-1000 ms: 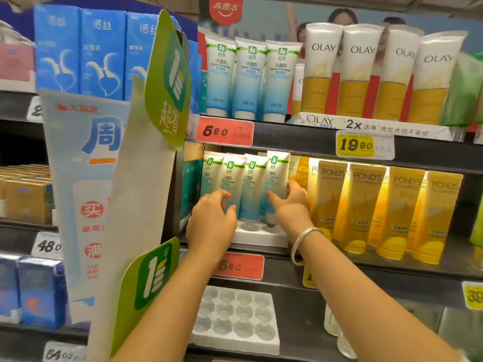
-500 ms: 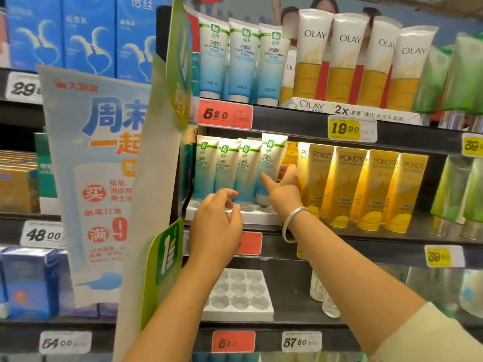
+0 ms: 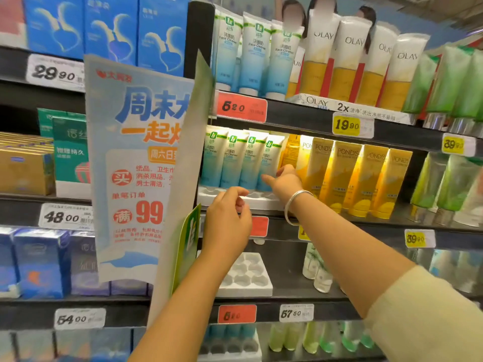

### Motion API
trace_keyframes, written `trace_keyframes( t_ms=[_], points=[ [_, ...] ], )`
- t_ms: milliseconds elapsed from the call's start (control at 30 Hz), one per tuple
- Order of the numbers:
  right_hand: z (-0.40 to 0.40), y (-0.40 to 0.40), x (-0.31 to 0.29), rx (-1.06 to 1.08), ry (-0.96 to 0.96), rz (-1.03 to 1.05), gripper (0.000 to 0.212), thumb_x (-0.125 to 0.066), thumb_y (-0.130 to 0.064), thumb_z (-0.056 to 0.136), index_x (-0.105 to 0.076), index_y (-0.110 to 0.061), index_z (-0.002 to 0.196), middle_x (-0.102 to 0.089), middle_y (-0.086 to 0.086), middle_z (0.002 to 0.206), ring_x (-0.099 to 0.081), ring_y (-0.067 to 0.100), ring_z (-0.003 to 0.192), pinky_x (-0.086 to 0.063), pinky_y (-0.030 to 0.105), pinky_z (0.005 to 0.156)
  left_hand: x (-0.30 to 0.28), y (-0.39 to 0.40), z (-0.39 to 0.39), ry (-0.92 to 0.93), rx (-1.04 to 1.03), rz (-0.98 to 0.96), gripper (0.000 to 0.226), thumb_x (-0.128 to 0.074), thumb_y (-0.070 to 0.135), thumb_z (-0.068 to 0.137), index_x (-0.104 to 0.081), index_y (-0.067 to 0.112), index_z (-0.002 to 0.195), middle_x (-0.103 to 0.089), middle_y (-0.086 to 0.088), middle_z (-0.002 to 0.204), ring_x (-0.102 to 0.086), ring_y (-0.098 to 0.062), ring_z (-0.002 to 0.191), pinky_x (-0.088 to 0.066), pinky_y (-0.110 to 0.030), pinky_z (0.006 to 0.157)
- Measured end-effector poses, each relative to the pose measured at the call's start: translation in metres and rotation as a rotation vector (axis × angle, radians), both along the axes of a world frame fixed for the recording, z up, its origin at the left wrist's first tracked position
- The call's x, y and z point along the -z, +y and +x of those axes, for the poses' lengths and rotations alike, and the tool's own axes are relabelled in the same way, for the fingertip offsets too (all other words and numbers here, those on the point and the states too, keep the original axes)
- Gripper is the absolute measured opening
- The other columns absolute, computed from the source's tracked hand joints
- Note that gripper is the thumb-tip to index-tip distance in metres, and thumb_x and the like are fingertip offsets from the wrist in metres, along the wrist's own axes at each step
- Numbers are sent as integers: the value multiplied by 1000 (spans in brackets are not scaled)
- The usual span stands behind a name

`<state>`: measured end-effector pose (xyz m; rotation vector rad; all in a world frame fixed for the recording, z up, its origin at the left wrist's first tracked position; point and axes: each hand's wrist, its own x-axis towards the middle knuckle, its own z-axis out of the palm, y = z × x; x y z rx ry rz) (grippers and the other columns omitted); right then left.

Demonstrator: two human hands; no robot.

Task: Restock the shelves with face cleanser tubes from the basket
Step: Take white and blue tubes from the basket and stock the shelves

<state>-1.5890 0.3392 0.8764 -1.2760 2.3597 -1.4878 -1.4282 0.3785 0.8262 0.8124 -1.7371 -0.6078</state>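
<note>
Four blue-and-white face cleanser tubes stood upright, cap down, in a row at the far edge of a white moulded tray on the middle shelf, just left of the yellow Pond's tubes; the rightmost tube leaned slightly and was pinched low down between the thumb and curled fingers of the right hand, which wore a silver bangle at the wrist; the left hand hung in front of the tray's near edge, fingers loosely curled with the tips apart, gripping nothing and touching no tube; three more tubes of the same cleanser stood on the shelf above, left of the Olay tubes, over a red price tag; a second white tray sat on the shelf below; a pale blue promotional sign hung to the left, partly covering the tubes' left side; no basket was in view
</note>
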Motion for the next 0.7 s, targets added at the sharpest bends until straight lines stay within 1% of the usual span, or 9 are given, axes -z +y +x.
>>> trace_keyframes(
  t_ms=[133, 200, 267, 300, 367, 433, 500, 567, 700],
  points=[
    [6, 37, 4, -58, -9, -138, 36, -54, -29, 92, -51, -7, 120, -58, 10, 120, -54, 21, 104, -46, 30, 85, -9, 12, 3, -25, -1, 26, 24, -48, 13, 94, -56, 20, 116, -58, 0, 105, -54, -12, 88, -54, -34, 81],
    [12, 67, 10, -88, -19, -259, 22, -51, -27, 93, -55, -12, 110, -60, 6, 112, -54, 15, 96, -48, 25, 78, -9, 21, 1, 13, 9, 42, 22, -49, 15, 94, -57, 25, 112, -55, 7, 99, -54, -5, 80, -55, -29, 76],
    [18, 104, 23, -164, -67, -317, 9, -50, -26, 94, -56, -20, 93, -63, 3, 101, -60, 15, 89, -52, 25, 76, -3, 37, -6, 86, 59, 77, 18, -52, 16, 92, -58, 29, 103, -56, 14, 88, -56, 4, 73, -50, -13, 67],
    [19, 125, 32, -207, -110, -330, 9, -50, -24, 93, -55, -22, 86, -64, 2, 92, -63, 15, 83, -53, 23, 72, 3, 46, -11, 120, 99, 108, 17, -53, 15, 91, -60, 30, 98, -57, 16, 84, -56, 7, 70, -49, -10, 64],
    [15, 168, 57, -264, -221, -335, 15, -51, -18, 93, -56, -19, 80, -63, 2, 80, -62, 12, 69, -50, 13, 58, 21, 68, -26, 184, 203, 195, 23, -55, 9, 89, -60, 30, 87, -59, 10, 79, -59, 3, 64, -50, -18, 65],
    [2, 209, 89, -269, -339, -290, 15, -51, -12, 93, -57, -11, 80, -60, 7, 75, -59, 8, 61, -45, 8, 49, 49, 91, -44, 205, 278, 318, 28, -55, 4, 88, -60, 32, 82, -60, 3, 77, -61, -3, 58, -50, -22, 63],
    [-20, 252, 126, -226, -441, -199, 15, -51, -11, 93, -56, -11, 78, -60, 6, 73, -58, 3, 56, -44, 9, 48, 83, 118, -69, 170, 309, 441, 28, -54, 3, 88, -60, 30, 81, -59, 1, 75, -60, -5, 57, -49, -25, 65],
    [-46, 298, 165, -164, -537, -111, 17, -51, -12, 93, -55, -13, 77, -60, 6, 73, -57, 8, 59, -44, 12, 49, 122, 151, -97, 117, 332, 575, 28, -53, 2, 88, -60, 27, 79, -59, 0, 73, -57, -11, 61, -47, -28, 65],
    [-98, 403, 238, -45, -682, 48, 19, -49, -16, 95, -54, -14, 76, -59, 4, 74, -56, 12, 62, -41, 12, 47, 191, 229, -156, -11, 404, 861, 19, -54, 2, 90, -59, 19, 82, -58, -6, 73, -54, -13, 60, -45, -15, 46]
  ],
)
